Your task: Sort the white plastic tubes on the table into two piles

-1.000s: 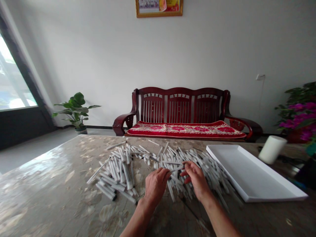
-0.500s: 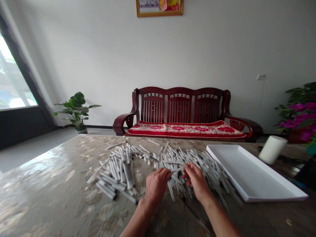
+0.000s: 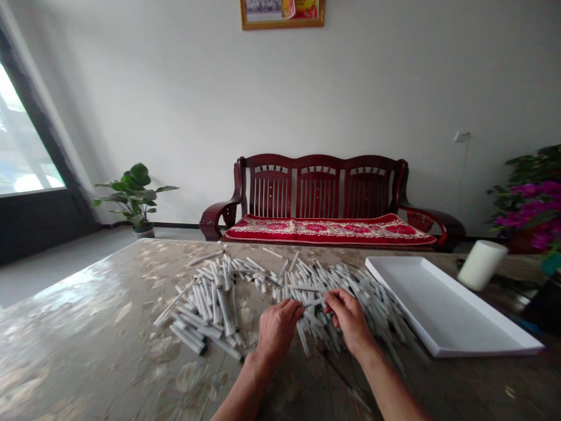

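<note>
Between my two hands a slim whitish pen [image 3: 314, 303] is held nearly level above the table. My left hand [image 3: 279, 326] is closed round its left end, with the fingertips partly hidden. The thumb and fingers of my right hand [image 3: 349, 320] pinch its right end. Just beyond and to the right, a large pile of white pens [image 3: 372, 295] spreads out, several with dark ends. Left of my hands lies another heap of pens [image 3: 205, 304], some with black tips, pointing various ways.
A shallow white tray [image 3: 464, 310] lies on the patterned table [image 3: 109, 351] at the right. Behind it stands a white cylinder [image 3: 482, 266] near dark items. Beyond the table are a red wooden bench [image 3: 319, 187], a potted plant [image 3: 135, 196] and purple flowers [image 3: 530, 207].
Very little differs. The fingers of my right hand have shifted slightly at the pen's end, and the whole view has moved a touch. The piles and tray stay as they were.
</note>
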Action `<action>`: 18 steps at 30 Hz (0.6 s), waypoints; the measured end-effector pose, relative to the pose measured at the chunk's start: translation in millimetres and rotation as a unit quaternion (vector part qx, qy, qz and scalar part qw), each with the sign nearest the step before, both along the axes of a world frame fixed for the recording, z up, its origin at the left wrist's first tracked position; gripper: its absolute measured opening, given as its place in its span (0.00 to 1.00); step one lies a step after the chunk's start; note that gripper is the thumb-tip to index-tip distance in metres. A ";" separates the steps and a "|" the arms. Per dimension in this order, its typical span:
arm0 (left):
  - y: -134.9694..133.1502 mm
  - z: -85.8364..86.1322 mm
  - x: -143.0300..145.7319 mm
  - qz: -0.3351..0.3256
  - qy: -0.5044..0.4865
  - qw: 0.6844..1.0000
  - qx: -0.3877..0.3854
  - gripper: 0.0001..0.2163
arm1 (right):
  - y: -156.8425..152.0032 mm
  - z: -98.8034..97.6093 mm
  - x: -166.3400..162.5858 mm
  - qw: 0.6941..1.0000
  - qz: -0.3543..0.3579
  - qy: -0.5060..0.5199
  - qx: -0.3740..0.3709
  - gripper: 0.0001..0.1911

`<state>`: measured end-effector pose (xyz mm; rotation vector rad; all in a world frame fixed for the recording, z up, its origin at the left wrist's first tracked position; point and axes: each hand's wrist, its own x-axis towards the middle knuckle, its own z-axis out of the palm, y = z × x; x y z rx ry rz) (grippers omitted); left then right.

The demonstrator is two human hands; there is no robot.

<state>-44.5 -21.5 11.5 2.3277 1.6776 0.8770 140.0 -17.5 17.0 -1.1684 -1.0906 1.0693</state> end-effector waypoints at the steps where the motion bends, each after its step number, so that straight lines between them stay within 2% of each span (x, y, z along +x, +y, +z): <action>1: 0.2 -0.3 -0.3 0.001 -0.004 1.000 -0.003 0.10 | 0.1 0.7 0.5 1.000 0.005 0.004 0.007 0.18; 5: 1.3 -0.8 -1.7 0.002 -0.020 1.000 -0.009 0.10 | -0.9 3.9 -0.3 0.999 0.028 0.033 0.018 0.19; 11: 1.2 -0.7 -1.4 -0.007 -0.018 1.000 -0.018 0.11 | -1.5 1.5 -2.7 1.000 0.010 0.021 -0.003 0.20; 16: 2.4 -1.0 -4.4 0.007 -0.046 0.998 -0.047 0.13 | 0.0 8.1 1.7 0.999 -0.001 0.042 0.035 0.18; 18: 3.2 -0.3 -6.0 0.019 -0.047 0.997 -0.060 0.13 | 0.8 9.2 2.9 0.998 -0.007 0.057 0.028 0.17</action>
